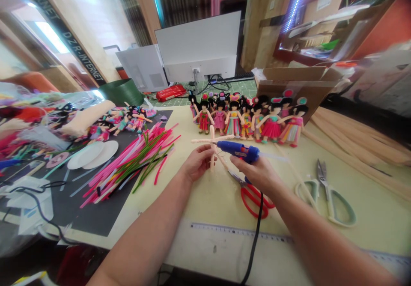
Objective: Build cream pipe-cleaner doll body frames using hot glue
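Observation:
Between the fingers of my left hand (pixel 201 162) is a cream pipe-cleaner doll body (pixel 212 134), with a head stub, two arms spread sideways and legs pointing down. My right hand (pixel 257 172) is wrapped round a blue hot glue gun (pixel 239 150). Its nozzle tip meets the body near the middle, where the arms cross. A clear glue stick (pixel 274 156) sticks out of the gun's back, and a black cord (pixel 256 243) hangs from its handle. Red-handled scissors (pixel 255 200) lie under my right hand.
Finished dolls (pixel 234 117) stand in rows behind my hands. Coloured pipe cleaners (pixel 138 159) are heaped at left, near white plates (pixel 101 154). Green-handled scissors (pixel 330 196) and beige strips (pixel 359 142) lie at right. A ruler (pixel 237 231) runs along the front; a cardboard box (pixel 295 82) stands behind.

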Demonstrator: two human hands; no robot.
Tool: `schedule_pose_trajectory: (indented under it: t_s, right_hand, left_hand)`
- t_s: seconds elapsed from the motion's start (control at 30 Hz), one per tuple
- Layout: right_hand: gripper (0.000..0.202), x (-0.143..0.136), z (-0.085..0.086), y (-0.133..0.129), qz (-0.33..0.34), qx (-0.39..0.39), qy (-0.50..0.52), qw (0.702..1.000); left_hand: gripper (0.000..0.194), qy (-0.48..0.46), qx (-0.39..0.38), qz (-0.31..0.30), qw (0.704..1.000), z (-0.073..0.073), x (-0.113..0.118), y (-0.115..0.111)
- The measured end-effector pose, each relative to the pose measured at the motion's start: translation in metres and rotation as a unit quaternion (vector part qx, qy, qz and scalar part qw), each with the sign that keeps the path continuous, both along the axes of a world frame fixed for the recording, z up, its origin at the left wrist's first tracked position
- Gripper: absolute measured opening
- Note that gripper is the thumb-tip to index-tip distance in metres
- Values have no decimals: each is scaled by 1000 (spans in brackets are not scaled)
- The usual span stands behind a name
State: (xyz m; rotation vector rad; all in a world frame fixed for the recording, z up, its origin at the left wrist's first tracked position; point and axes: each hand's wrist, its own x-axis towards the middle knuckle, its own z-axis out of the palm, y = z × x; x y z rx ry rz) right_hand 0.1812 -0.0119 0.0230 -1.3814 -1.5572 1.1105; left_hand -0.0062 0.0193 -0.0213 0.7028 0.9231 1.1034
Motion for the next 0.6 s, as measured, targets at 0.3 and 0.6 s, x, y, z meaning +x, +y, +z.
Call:
schedule_pose_trajectory:
  t_s: [0.3, 0.6]
  right_hand:
    - [20, -3, 2, 0, -4, 2, 4, 1000]
    - [22, -2, 4, -1, -9, -9, 1, 1000]
  left_hand:
    - [27, -3, 6, -3, 1000, 0, 1, 0]
    - [29, 0, 7, -2, 1000, 0, 1, 0]
